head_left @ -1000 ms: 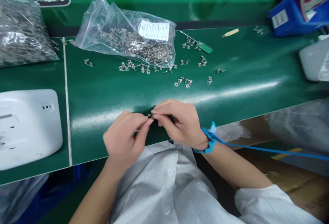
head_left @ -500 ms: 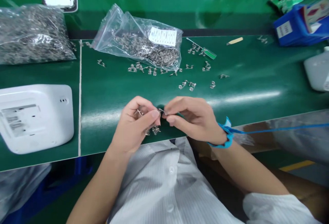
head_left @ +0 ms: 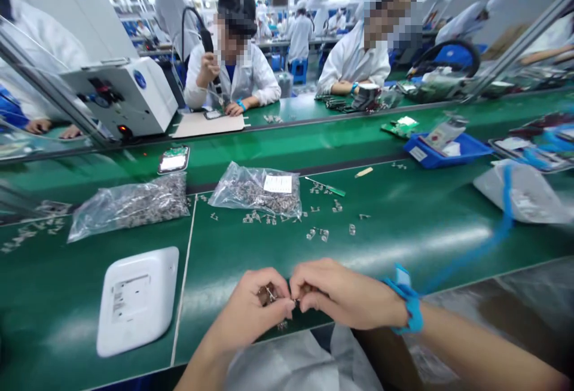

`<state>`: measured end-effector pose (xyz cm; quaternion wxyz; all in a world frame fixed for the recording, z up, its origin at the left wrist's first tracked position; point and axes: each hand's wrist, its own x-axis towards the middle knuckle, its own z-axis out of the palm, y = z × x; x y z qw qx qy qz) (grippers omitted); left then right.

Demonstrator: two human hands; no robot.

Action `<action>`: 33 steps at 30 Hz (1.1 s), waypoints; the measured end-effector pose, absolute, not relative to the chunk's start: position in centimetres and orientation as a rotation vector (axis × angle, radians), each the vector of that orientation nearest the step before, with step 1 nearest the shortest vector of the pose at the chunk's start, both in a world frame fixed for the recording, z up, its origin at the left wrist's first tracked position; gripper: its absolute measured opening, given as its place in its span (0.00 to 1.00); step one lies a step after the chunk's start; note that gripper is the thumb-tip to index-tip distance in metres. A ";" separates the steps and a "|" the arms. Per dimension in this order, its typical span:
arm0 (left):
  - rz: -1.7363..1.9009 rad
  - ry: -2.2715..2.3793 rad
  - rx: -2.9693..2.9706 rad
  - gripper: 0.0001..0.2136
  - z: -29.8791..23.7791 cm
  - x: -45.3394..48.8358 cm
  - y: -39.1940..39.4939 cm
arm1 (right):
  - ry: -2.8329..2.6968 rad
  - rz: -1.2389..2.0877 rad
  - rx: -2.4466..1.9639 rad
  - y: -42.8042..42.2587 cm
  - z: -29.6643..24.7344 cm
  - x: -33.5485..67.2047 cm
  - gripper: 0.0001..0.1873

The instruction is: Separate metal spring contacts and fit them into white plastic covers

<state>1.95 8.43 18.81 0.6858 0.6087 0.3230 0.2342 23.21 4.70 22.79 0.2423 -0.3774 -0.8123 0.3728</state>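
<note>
Several small metal spring contacts point(head_left: 269, 294) are gathered in my left hand point(head_left: 244, 313), whose thumb and fingers are closed round them. Fingertip to fingertip with it, my right hand point(head_left: 343, 295) pinches at a small metal spring contact point(head_left: 295, 302), mostly covered by the fingers. A blue wrist strap point(head_left: 410, 304) circles my right wrist. Beyond the hands, loose spring contacts point(head_left: 323, 235) lie scattered on the green table point(head_left: 233, 253). Behind them is a clear plastic bag point(head_left: 251, 191) full of the same parts, with a white label.
To the left lie a white plastic housing point(head_left: 139, 325) and another bag of metal parts point(head_left: 139, 202). A green-handled screwdriver point(head_left: 332, 189) rests near the springs. At the right are a blue bin point(head_left: 426, 155) and a whitish bag point(head_left: 520, 191). Co-workers point(head_left: 258, 74) sit across the bench.
My view has tilted up, bringing the co-workers and the far bench into sight. Both hands sit lower in the picture, and their fingertips have drawn together around the small spring contact.
</note>
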 end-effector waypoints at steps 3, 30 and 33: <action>0.505 0.730 0.806 0.15 18.7 2.9 8.4 | -2.627 -0.080 -0.623 5.0 23.4 23.2 0.14; 1.407 0.132 2.835 0.06 18.5 3.9 9.1 | -1.140 1.888 -1.111 4.5 22.0 23.9 0.20; 1.203 0.423 2.319 0.06 17.9 4.5 8.5 | -1.479 1.567 -1.152 4.5 21.4 24.3 0.13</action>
